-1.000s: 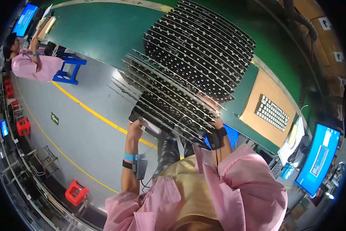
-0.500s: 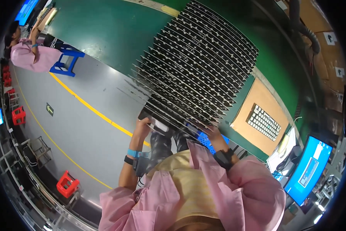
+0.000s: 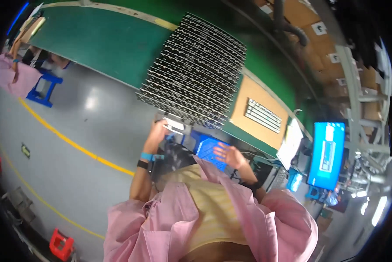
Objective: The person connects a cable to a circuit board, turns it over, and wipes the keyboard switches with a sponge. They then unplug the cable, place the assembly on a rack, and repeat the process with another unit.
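Note:
A large stack of black strips with rows of pale dots (image 3: 196,70) stands in layers at the near edge of the green table (image 3: 104,43). Just below its near left corner, my left hand (image 3: 158,129) is closed round a pale, flat rectangular piece (image 3: 175,124) with dark edges; its exact kind I cannot make out. My right hand (image 3: 230,156) hovers in the air with fingers spread and nothing in it. Beneath and beside that hand is a blue perforated plastic seat (image 3: 210,150).
Right of the stack lies a keyboard-like block of light keys (image 3: 263,115) on a tan board (image 3: 244,94). Farther right are white papers (image 3: 290,144) and a lit monitor (image 3: 328,153). A person in pink (image 3: 17,76) sits at far left by a blue stool (image 3: 46,89). A red stool (image 3: 61,244) stands lower left.
My right hand has come away from the stack's near edge and opened. My left hand still grips the pale piece. The view has turned, shifting the stack leftward.

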`<act>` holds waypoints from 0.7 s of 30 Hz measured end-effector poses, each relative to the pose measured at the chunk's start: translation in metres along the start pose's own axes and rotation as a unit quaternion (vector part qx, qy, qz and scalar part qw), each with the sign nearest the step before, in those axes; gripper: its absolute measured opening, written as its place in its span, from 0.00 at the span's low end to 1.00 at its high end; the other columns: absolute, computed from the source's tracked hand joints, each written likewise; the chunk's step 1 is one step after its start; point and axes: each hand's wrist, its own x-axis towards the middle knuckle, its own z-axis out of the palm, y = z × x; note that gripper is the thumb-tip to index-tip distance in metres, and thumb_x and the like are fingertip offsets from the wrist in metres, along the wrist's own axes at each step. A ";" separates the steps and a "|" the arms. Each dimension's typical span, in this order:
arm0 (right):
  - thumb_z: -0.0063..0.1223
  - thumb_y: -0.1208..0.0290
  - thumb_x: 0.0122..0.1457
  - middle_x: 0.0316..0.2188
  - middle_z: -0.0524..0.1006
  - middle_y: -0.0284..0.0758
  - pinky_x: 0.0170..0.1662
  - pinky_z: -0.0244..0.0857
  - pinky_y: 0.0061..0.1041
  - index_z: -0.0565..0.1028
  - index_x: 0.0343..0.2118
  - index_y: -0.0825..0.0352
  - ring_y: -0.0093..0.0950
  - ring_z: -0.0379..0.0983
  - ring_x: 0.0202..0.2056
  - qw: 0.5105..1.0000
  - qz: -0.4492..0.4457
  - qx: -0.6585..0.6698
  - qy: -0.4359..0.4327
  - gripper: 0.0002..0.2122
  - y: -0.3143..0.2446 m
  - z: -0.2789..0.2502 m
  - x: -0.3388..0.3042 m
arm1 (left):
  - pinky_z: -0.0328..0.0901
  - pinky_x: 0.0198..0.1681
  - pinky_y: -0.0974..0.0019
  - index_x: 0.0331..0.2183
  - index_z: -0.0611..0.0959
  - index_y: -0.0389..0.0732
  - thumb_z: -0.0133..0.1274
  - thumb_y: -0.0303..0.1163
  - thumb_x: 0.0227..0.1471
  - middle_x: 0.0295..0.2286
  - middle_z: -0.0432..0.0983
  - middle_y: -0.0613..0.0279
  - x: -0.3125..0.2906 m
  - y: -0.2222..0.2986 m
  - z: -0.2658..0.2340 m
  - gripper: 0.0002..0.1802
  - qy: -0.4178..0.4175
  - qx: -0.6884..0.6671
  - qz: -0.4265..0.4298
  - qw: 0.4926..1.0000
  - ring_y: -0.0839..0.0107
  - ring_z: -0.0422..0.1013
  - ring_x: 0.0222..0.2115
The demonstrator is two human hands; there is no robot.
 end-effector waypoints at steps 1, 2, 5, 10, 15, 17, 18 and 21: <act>0.41 0.59 0.52 0.50 0.63 0.40 0.56 0.49 0.38 0.62 0.50 0.64 0.36 0.56 0.53 1.000 0.000 0.000 0.003 0.23 0.023 -0.006 -0.017 | 0.67 0.30 0.62 0.39 0.69 0.31 0.48 0.25 0.39 0.28 0.71 0.54 0.002 -0.002 -0.007 0.20 -0.020 -0.003 0.002 1.000 0.64 0.70 0.28; 0.42 0.59 0.52 0.51 0.62 0.39 0.55 0.49 0.37 0.61 0.51 0.63 0.35 0.55 0.54 1.000 0.005 -0.004 0.002 0.24 0.032 -0.012 -0.029 | 0.68 0.29 0.61 0.37 0.71 0.31 0.48 0.26 0.39 0.27 0.71 0.54 0.009 -0.004 -0.019 0.18 -0.036 -0.010 0.008 0.999 0.63 0.70 0.27; 0.45 0.55 0.51 0.49 0.64 0.43 0.53 0.53 0.38 0.59 0.52 0.64 0.35 0.58 0.52 0.959 -0.085 -0.268 0.034 0.28 0.075 -0.049 -0.060 | 0.66 0.31 0.61 0.30 0.74 0.32 0.49 0.27 0.39 0.26 0.71 0.55 0.020 -0.007 -0.038 0.11 -0.052 -0.021 0.063 0.996 0.64 0.70 0.28; 0.47 0.55 0.51 0.46 0.67 0.44 0.47 0.59 0.41 0.63 0.49 0.65 0.37 0.65 0.46 0.963 -0.120 0.005 0.242 0.25 0.104 -0.095 -0.132 | 0.62 0.40 0.66 0.29 0.75 0.33 0.47 0.25 0.40 0.29 0.71 0.57 0.034 0.018 -0.048 0.09 -0.076 0.057 -0.004 0.995 0.67 0.68 0.34; 0.44 0.61 0.54 0.39 0.71 0.43 0.42 0.63 0.37 0.64 0.48 0.64 0.36 0.69 0.41 0.890 -0.116 -0.015 0.441 0.20 0.115 -0.147 -0.170 | 0.57 0.51 0.63 0.42 0.69 0.29 0.43 0.33 0.50 0.42 0.66 0.51 0.017 -0.002 0.006 0.19 -0.249 0.155 0.121 0.948 0.66 0.62 0.45; 0.44 0.61 0.54 0.38 0.72 0.42 0.40 0.64 0.35 0.64 0.48 0.65 0.34 0.70 0.40 0.890 -0.109 -0.022 0.441 0.19 0.088 -0.159 -0.161 | 0.55 0.53 0.62 0.45 0.67 0.30 0.41 0.35 0.52 0.44 0.64 0.50 0.022 0.000 0.005 0.21 -0.198 0.159 0.077 0.964 0.66 0.60 0.47; 0.44 0.63 0.54 0.36 0.73 0.41 0.38 0.65 0.32 0.67 0.46 0.65 0.32 0.71 0.36 0.874 -0.123 -0.073 0.464 0.18 0.069 -0.161 -0.154 | 0.54 0.53 0.62 0.45 0.66 0.30 0.41 0.36 0.53 0.44 0.63 0.50 0.021 -0.002 0.001 0.21 -0.160 0.143 0.068 0.974 0.67 0.60 0.47; 0.47 0.67 0.47 0.24 0.76 0.41 0.33 0.66 0.30 0.76 0.32 0.65 0.31 0.74 0.29 0.727 -0.238 -0.237 0.599 0.12 0.017 -0.228 -0.140 | 0.53 0.54 0.62 0.47 0.65 0.34 0.40 0.36 0.55 0.45 0.63 0.52 0.036 -0.021 0.007 0.21 -0.128 0.139 0.119 0.975 0.68 0.59 0.47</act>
